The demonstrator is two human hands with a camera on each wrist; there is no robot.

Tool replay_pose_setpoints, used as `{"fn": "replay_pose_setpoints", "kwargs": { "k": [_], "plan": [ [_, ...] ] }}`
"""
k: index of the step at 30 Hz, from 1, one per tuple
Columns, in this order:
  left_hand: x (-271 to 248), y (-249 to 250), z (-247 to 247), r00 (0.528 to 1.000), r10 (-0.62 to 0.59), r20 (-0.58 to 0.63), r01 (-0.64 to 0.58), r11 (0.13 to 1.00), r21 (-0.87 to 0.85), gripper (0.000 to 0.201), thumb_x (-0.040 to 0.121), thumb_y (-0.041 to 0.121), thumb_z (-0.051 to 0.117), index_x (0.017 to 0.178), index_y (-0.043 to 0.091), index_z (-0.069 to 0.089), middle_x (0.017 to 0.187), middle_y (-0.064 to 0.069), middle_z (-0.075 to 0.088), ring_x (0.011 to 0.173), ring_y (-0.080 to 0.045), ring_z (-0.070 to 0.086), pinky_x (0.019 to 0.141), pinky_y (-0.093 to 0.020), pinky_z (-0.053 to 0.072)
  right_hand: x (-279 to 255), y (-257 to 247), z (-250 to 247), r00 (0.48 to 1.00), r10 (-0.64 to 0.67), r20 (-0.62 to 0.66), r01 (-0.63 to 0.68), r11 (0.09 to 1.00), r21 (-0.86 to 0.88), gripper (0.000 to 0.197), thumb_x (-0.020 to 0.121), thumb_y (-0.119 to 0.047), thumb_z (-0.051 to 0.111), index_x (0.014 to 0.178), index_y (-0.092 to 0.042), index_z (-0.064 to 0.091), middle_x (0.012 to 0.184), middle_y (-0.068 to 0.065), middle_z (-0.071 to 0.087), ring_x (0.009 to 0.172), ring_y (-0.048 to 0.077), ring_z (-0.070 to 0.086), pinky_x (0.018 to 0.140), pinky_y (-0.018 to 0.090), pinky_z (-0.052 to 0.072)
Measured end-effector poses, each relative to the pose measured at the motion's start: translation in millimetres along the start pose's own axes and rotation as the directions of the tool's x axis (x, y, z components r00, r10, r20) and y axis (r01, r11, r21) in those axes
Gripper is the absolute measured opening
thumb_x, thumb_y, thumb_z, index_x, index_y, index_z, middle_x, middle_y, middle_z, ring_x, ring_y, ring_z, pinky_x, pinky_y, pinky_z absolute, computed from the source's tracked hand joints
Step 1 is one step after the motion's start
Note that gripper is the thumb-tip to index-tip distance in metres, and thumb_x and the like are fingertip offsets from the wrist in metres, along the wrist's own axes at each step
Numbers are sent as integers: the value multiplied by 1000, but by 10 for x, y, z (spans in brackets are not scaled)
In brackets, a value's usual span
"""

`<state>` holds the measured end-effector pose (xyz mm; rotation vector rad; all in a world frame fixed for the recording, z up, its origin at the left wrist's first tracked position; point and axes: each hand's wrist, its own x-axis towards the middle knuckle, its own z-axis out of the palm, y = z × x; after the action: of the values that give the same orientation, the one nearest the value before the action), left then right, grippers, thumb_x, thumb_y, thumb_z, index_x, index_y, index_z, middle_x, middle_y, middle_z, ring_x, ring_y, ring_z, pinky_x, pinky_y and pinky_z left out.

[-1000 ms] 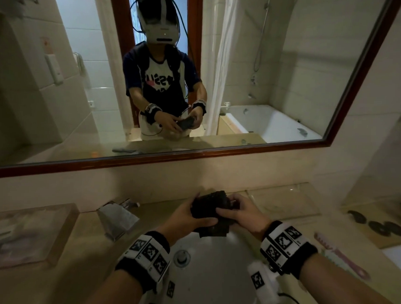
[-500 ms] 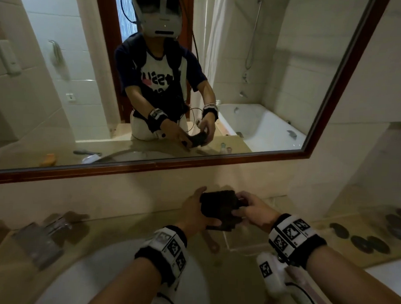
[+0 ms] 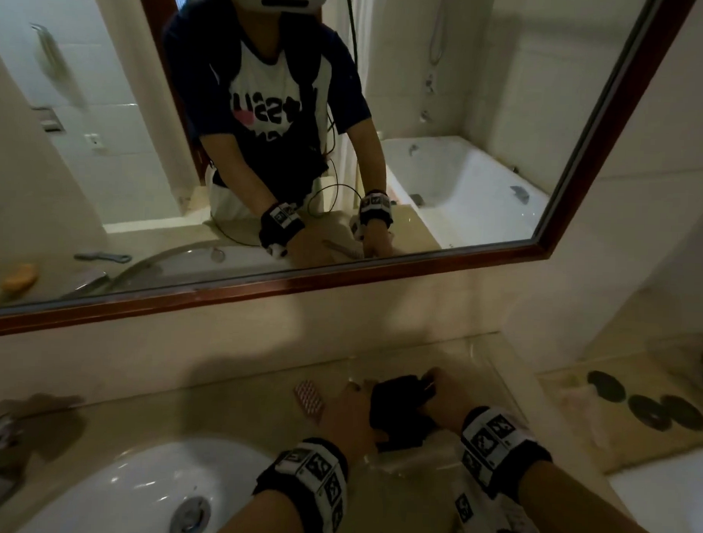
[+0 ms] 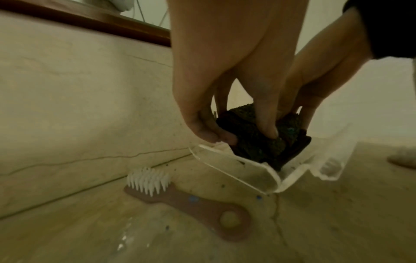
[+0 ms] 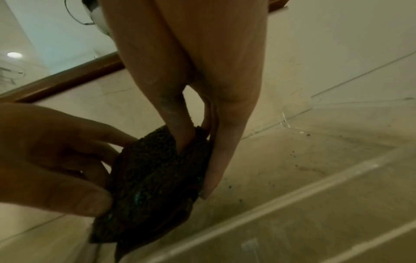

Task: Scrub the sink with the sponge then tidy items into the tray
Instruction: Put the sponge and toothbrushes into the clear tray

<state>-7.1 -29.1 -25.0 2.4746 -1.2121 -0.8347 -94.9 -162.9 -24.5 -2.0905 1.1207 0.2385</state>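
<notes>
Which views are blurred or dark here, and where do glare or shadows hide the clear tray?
Head view: dim, corners bent by the wide lens; the clear tray nearly vanishes, with small glints. Left wrist view: the brush is soft. Right wrist view: the left hand is shadowed, and the sponge is dark.

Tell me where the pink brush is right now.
In the head view the pink brush lies on the counter by the back wall, just left of the left hand and clear tray, beyond the sink.

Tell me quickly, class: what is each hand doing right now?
Left hand: fingers pinching the dark, coarse scrubbing sponge.
Right hand: fingers gripping the same sponge.
</notes>
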Motion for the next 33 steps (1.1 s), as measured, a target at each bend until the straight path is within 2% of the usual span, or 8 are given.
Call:
{"fn": "replay_pose_setpoints", "kwargs": {
  "k": [3,7,12,17,21,26,29,33],
  "plan": [
    [22,-31,34,999,-4,-33,9,984,177,65,83,37,65,140,20,38,142,-9,37,124,-28,49,103,-39,45,61,34,82,999,-13,34,14,999,-40,34,86,-11,60,116,-1,46,117,17,57,93,22,50,77,29,42],
    [20,-12,79,994,85,-69,-56,937,345,63,89,40,59,143,22,34,154,-5,20,137,-30,29,113,-43,29,70,43,164,998,-29,62,39,986,-162,24,87,-23,59,93,-12,38,81,0,47,86,17,45,61,19,38],
    [11,28,199,995,89,-34,-69,922,381,63,89,39,57,145,21,32,147,-4,33,134,-28,33,111,-41,27,-12,-16,108,985,-171,-32,159,959,-236,34,87,-11,58,119,-10,47,121,13,50,102,28,56,86,31,48],
    [-13,32,260,997,57,-43,-38,935,353,61,90,38,55,144,20,33,149,-3,33,137,-27,30,111,-41,27,-119,-87,183,971,-227,78,240,907,-345,34,88,-14,55,122,-10,49,126,14,46,105,30,56,96,36,48],
    [-114,-1,204,999,41,-7,-38,959,282,55,92,36,53,143,23,38,151,0,32,136,-25,34,113,-41,25,-256,-164,134,980,-180,86,199,891,-409,35,90,-21,54,123,-11,51,126,14,47,108,33,57,97,36,48],
    [-420,-119,-70,995,-17,-98,36,981,192,45,90,19,55,134,19,49,143,-6,40,127,-27,47,112,-40,35,-530,-300,-2,979,-201,14,187,876,-444,33,93,-20,50,124,-6,54,130,17,51,116,31,55,97,33,45],
    [-697,-236,-231,989,-54,-135,77,983,169,46,86,22,61,131,18,51,140,-7,42,126,-26,48,108,-36,36,-740,-393,22,977,-208,-46,168,885,-434,33,92,-23,52,120,-4,55,129,16,57,118,28,55,93,29,46],
    [-1165,-521,-288,974,-88,-207,107,991,85,34,95,22,47,127,20,56,135,-6,51,121,-27,54,108,-38,39,-1113,-572,256,975,-215,-53,169,879,-446,31,87,-26,59,112,-7,59,121,13,62,112,28,59,88,30,47]
  ]
}}
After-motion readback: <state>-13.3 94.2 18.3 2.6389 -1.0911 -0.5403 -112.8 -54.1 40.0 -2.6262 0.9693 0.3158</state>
